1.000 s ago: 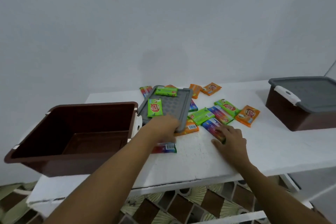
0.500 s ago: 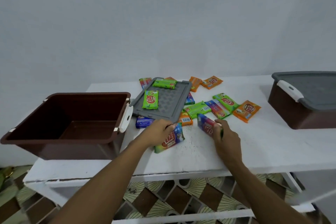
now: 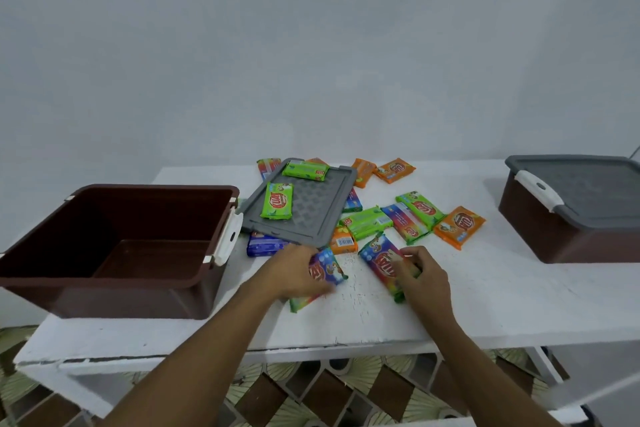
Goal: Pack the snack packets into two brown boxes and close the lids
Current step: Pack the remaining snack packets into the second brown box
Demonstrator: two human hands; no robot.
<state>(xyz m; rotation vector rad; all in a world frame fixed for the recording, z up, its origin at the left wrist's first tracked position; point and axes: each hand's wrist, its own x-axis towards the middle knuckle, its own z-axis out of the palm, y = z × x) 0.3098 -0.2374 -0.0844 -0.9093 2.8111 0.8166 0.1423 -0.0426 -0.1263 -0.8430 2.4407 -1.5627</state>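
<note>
An open brown box [image 3: 145, 274] stands at the table's left with nothing visible inside. Its grey lid [image 3: 311, 218] lies flat beside it, carrying two green snack packets [image 3: 277, 200]. A second brown box [image 3: 540, 232] with its grey lid on sits at the right. Several green, orange and multicolour packets [image 3: 419, 206] are scattered between them. My left hand [image 3: 294, 270] grips a multicolour packet [image 3: 327, 270] near the lid's front edge. My right hand [image 3: 424, 282] grips another multicolour packet [image 3: 379, 258], tilted up off the table.
The white table [image 3: 502, 302] has a chipped front edge. A blue packet [image 3: 265, 243] lies half under the grey lid. A plain wall rises behind the table. A patterned floor shows below.
Both hands have taken hold of multicolour packets and drawn them toward the table's front. The left packet came out from under the lid's edge. The camera has tipped slightly.
</note>
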